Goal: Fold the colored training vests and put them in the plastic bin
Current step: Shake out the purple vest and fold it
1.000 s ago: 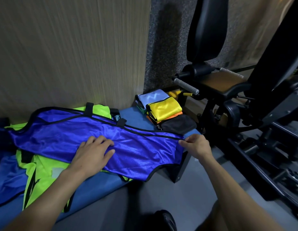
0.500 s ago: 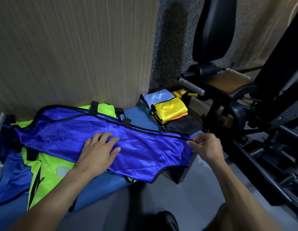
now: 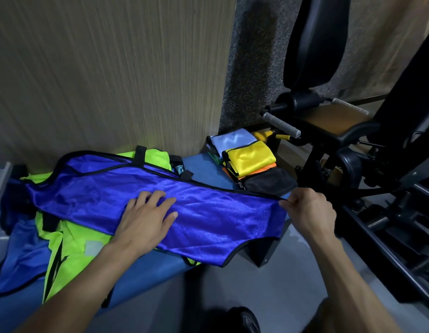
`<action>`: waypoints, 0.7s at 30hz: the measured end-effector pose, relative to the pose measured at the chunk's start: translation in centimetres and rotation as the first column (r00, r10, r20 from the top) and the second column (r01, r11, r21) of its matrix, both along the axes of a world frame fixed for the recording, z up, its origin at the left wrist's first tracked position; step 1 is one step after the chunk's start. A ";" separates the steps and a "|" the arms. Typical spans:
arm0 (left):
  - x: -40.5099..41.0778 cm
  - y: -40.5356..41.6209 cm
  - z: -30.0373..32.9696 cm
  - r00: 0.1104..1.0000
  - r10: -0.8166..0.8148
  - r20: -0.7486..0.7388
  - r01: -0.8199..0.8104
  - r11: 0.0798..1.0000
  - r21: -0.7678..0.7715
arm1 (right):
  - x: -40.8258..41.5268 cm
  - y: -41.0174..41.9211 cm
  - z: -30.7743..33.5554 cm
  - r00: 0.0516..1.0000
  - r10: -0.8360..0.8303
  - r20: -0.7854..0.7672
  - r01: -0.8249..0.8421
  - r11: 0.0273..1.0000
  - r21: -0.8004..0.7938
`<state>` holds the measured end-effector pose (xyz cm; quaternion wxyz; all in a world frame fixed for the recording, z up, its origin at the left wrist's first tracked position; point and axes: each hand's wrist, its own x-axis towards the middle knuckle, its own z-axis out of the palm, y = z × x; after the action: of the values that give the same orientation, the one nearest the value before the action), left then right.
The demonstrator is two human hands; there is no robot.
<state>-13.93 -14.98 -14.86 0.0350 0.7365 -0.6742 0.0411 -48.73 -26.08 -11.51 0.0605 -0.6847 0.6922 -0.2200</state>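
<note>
the left hand [image 3: 146, 217] lies spread, pinning the blue vest [image 3: 208, 212] to the bench [image 3: 204, 171]; the right hand [image 3: 307, 210] pinches its end (likely tensioning it to fold).

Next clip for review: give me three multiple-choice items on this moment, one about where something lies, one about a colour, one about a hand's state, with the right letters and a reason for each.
1. Where does the folded yellow vest lie?
A. on a stack of folded vests
B. on the floor by the shoe
C. under the blue vest

2. What colour is the vest under the spread blue vest?
A. red
B. neon green
C. white

3. What is the right hand doing?
A. hanging idle
B. lying flat on the green vest
C. pinching the blue vest's edge

Key: 1 A, orange and black folded pieces show beneath it. 2 B, the neon green vest shows below and behind the blue one. 3 C, its fingers pinch the black-trimmed corner, while the left hand lies flat on the cloth.
</note>
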 end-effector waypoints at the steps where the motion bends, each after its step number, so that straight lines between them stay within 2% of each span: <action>1: 0.1 -0.1 -0.1 1.000 -0.003 0.001 0.003 1.000 -0.007 | -0.1 0.0 -0.1 1.000 0.006 0.008 -0.006 1.000 0.005; 8: 0.6 -0.7 -0.2 0.998 -0.004 0.056 0.010 0.995 -0.097 | -0.2 -1.1 -0.7 0.943 0.066 0.325 -0.062 0.998 -0.022; 13: 1.1 -1.8 -0.2 0.998 0.000 0.068 0.011 0.987 -0.158 | -0.5 -2.7 -2.1 0.912 0.010 0.411 -0.078 0.986 0.148; 17: 2.0 -3.7 -0.1 0.997 -0.033 0.063 0.039 0.995 -0.095 | -0.9 -3.3 -3.2 0.738 -0.083 0.670 -0.147 0.949 0.279; 21: 2.4 -5.2 -0.6 0.997 -0.027 0.070 0.034 0.993 -0.111 | -0.4 -3.3 -3.6 0.665 -0.078 0.742 -0.254 0.911 0.324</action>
<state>-11.50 -20.16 -15.43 0.0540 0.7211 -0.6829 0.1036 -49.09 -29.37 -15.07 0.4857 -0.5414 0.6022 -0.3291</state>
